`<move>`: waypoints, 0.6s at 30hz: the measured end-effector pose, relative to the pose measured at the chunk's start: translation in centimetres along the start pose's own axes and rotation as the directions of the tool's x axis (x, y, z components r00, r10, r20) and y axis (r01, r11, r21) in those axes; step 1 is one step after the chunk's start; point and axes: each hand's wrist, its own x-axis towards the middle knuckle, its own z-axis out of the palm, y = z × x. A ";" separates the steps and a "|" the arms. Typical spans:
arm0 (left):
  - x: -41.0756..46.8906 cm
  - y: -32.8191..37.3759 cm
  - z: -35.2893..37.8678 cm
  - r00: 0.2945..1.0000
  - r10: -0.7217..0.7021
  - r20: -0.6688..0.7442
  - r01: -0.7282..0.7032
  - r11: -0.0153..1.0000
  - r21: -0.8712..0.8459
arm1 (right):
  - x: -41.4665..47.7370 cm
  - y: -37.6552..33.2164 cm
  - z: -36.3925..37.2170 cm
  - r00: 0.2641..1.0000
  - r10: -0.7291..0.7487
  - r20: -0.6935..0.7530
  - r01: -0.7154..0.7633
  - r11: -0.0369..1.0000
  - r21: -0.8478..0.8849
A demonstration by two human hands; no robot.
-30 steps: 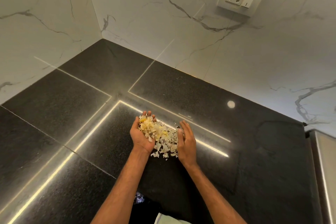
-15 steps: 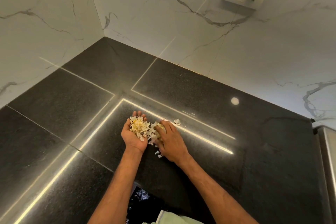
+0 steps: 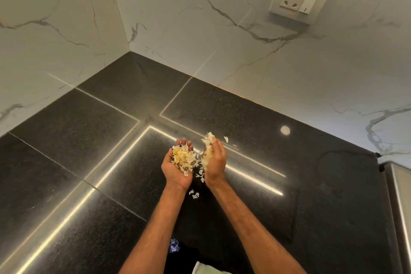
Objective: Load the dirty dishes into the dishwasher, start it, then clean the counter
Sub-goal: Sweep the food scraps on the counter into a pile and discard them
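Above the black granite counter point(image 3: 89, 140), my left hand point(image 3: 175, 171) is cupped palm up and heaped with pale yellow and white food scraps point(image 3: 183, 159). Just to its right, my right hand point(image 3: 215, 162) stands on its edge with more scraps point(image 3: 209, 140) bunched in its curled fingers. A few loose flakes point(image 3: 194, 194) show between and below the two wrists, and one small flake point(image 3: 226, 139) lies beyond the right fingertips.
White marble walls point(image 3: 200, 29) meet in a corner behind the counter. A white socket with a switch point(image 3: 300, 0) sits high on the right wall. A steel edge point(image 3: 398, 196) borders the counter at the far right. Bright light strips reflect across the granite.
My right hand has turned from lying over the pile to standing on edge with scraps gathered in it. Both hands have lifted slightly, and a few flakes have dropped below them.
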 end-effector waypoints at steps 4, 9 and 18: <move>-0.1 -1.1 0.2 0.998 -0.049 0.034 0.049 0.999 -0.001 | -1.0 1.2 1.1 0.997 -0.067 0.045 0.068 0.997 -0.024; -0.2 -1.3 -0.1 0.995 -0.099 -0.002 0.099 0.995 0.030 | -1.5 2.6 0.5 0.937 -0.313 0.155 0.347 0.887 -0.304; 0.8 0.0 -0.9 0.993 -0.114 0.015 0.113 0.991 0.074 | -0.9 1.7 -2.0 0.898 -0.357 0.256 0.436 0.797 -0.418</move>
